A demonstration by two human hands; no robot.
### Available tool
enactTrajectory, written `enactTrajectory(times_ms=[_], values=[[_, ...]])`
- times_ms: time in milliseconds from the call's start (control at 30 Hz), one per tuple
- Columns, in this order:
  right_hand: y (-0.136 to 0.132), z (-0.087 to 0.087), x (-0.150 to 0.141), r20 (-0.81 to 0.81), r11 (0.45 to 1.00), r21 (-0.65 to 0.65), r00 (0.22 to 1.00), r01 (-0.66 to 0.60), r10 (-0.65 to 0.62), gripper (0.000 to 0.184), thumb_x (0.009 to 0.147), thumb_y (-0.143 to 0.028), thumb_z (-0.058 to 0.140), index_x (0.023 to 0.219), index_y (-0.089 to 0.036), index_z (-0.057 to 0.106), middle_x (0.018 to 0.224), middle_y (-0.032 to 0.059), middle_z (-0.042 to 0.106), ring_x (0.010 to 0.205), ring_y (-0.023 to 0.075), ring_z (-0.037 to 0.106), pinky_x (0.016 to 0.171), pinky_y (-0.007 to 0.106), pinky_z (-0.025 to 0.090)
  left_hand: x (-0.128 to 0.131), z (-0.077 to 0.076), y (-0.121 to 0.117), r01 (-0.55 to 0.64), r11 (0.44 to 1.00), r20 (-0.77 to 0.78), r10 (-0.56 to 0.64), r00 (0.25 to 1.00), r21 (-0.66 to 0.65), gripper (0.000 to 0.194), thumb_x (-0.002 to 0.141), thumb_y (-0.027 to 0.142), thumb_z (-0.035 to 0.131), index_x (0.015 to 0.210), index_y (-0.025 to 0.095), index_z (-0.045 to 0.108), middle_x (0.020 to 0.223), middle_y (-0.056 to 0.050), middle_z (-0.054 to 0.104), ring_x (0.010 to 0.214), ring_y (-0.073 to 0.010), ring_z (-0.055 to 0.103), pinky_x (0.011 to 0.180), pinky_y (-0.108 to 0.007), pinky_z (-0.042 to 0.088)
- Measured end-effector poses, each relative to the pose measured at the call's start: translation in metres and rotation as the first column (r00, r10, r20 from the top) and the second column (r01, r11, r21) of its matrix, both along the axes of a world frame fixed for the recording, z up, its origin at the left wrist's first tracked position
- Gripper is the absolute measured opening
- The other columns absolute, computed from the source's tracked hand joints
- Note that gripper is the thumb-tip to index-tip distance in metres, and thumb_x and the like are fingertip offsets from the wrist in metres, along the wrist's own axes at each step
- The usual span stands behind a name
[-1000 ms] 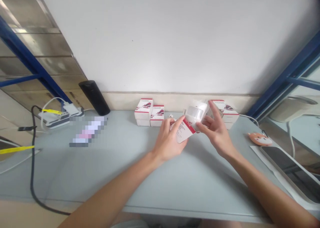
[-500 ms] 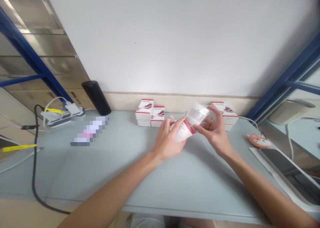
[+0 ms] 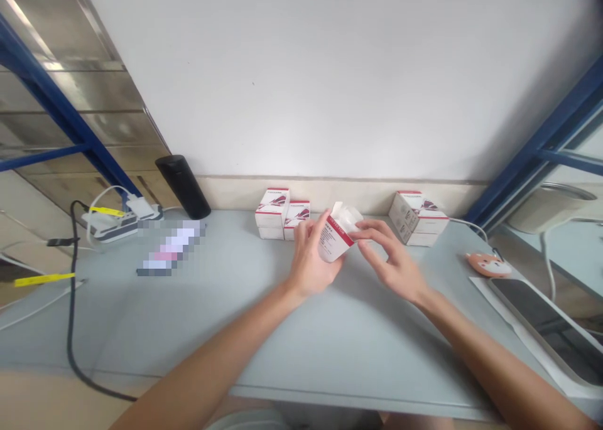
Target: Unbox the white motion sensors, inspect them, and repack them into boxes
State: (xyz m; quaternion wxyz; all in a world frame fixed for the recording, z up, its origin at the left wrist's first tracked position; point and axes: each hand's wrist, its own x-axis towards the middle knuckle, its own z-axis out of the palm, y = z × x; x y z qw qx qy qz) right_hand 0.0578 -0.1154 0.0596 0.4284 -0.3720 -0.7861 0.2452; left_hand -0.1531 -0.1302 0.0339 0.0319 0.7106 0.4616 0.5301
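Observation:
My left hand [image 3: 311,260] grips a small white carton with a red band [image 3: 332,236], held upright a little above the pale table [image 3: 264,329]. A white bagged item [image 3: 349,216] sits in the carton's open top. My right hand [image 3: 393,263] is beside the carton on the right, its fingers spread, with the fingertips touching the bagged item at the carton's mouth. Two matching red-and-white cartons [image 3: 281,214] stand just behind my left hand near the wall.
More of these cartons [image 3: 417,218] are stacked at the back right. A black cylinder [image 3: 183,185] and a power strip with cables [image 3: 117,220] are at the back left. An orange round item [image 3: 488,263] and a dark tablet [image 3: 546,323] lie at the right edge.
The white bagged item, held above the carton a second ago, now sits down inside it. My right hand has let go and spread its fingers; both hands shifted slightly left.

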Motion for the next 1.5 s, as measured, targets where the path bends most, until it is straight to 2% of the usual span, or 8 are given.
enactTrajectory(times_ms=[133,300,467,633,733,933,1133,1500], values=[[0.0,0.004,0.003,0.044,0.996,0.085,0.999,0.002,-0.006,0.024,0.101,-0.047,0.063,0.12,-0.034,0.072,0.136,0.0093,0.055,0.133,0.0308,0.054,0.119,0.058,0.04,0.001,0.006,-0.004,0.094,0.991,0.026,-0.092,0.995,-0.098,0.108,0.077,0.023,0.083,0.165,0.034,0.022,0.133,-0.011,0.048,0.135,-0.0338,0.045,0.121,-0.059,0.034],[-0.001,0.009,0.003,-0.05,0.981,0.193,0.999,0.028,-0.019,0.056,0.098,-0.043,0.066,0.15,-0.032,0.048,0.134,0.0125,0.056,0.123,0.0313,0.058,0.111,0.057,0.049,0.013,0.004,-0.015,0.283,0.942,0.237,-0.238,0.942,-0.182,0.093,0.08,0.023,0.084,0.154,0.034,0.029,0.141,-0.014,0.047,0.137,-0.0334,0.05,0.115,-0.057,0.045],[-0.001,0.007,0.0,-0.193,0.957,0.242,0.975,0.157,-0.111,0.047,0.093,-0.043,0.072,0.136,-0.033,0.056,0.139,0.0126,0.05,0.135,0.0336,0.05,0.116,0.059,0.045,0.012,0.0,-0.013,0.373,0.901,0.288,-0.306,0.907,-0.219,0.091,0.078,0.035,0.089,0.148,0.03,0.03,0.148,-0.015,0.048,0.135,-0.0319,0.056,0.11,-0.049,0.05],[-0.005,0.0,-0.007,-0.358,0.993,-0.098,0.933,-0.065,0.026,0.054,0.097,-0.05,0.065,0.147,-0.039,0.046,0.157,0.0088,0.044,0.14,0.0312,0.052,0.113,0.056,0.05,0.007,-0.001,-0.006,0.273,0.945,0.176,-0.242,0.954,-0.179,0.08,0.074,0.044,0.094,0.133,0.031,0.042,0.125,-0.007,0.058,0.113,-0.0265,0.064,0.094,-0.042,0.055],[-0.005,0.0,-0.012,-0.51,0.905,-0.306,0.854,-0.294,0.105,0.059,0.1,-0.053,0.058,0.152,-0.039,0.035,0.152,0.0084,0.057,0.12,0.0296,0.067,0.099,0.053,0.059,0.011,-0.001,-0.007,0.199,0.967,0.091,-0.186,0.978,-0.16,0.075,0.073,0.043,0.095,0.129,0.03,0.046,0.12,-0.005,0.058,0.108,-0.0265,0.065,0.086,-0.04,0.056],[-0.001,0.0,-0.014,-0.518,0.871,-0.447,0.853,-0.203,-0.068,0.063,0.096,-0.045,0.06,0.152,-0.035,0.034,0.118,0.0037,0.076,0.1,0.0271,0.073,0.09,0.047,0.059,0.018,0.002,-0.013,0.141,0.976,0.013,-0.141,0.99,-0.163,0.075,0.074,0.039,0.094,0.131,0.031,0.047,0.122,-0.006,0.056,0.11,-0.0286,0.066,0.082,-0.04,0.057],[-0.007,0.0,-0.013,-0.357,0.964,-0.245,0.934,-0.101,0.007,0.032,0.103,-0.049,0.053,0.126,-0.031,0.066,0.132,0.0039,0.071,0.122,0.0273,0.066,0.106,0.043,0.054,0.015,0.007,-0.015,0.226,0.946,0.085,-0.212,0.974,-0.23,0.072,0.077,0.04,0.091,0.13,0.027,0.045,0.123,-0.009,0.062,0.113,-0.03,0.069,0.087,-0.044,0.058],[-0.007,-0.007,-0.005,-0.24,0.986,-0.101,0.965,-0.134,0.107,0.038,0.104,-0.057,0.055,0.131,-0.031,0.061,0.131,0.0074,0.07,0.113,0.0264,0.068,0.101,0.044,0.056,0.016,0.001,-0.014,0.281,0.922,0.147,-0.249,0.957,-0.265,0.07,0.08,0.043,0.088,0.127,0.026,0.039,0.123,-0.013,0.07,0.109,-0.0299,0.074,0.082,-0.042,0.059]])
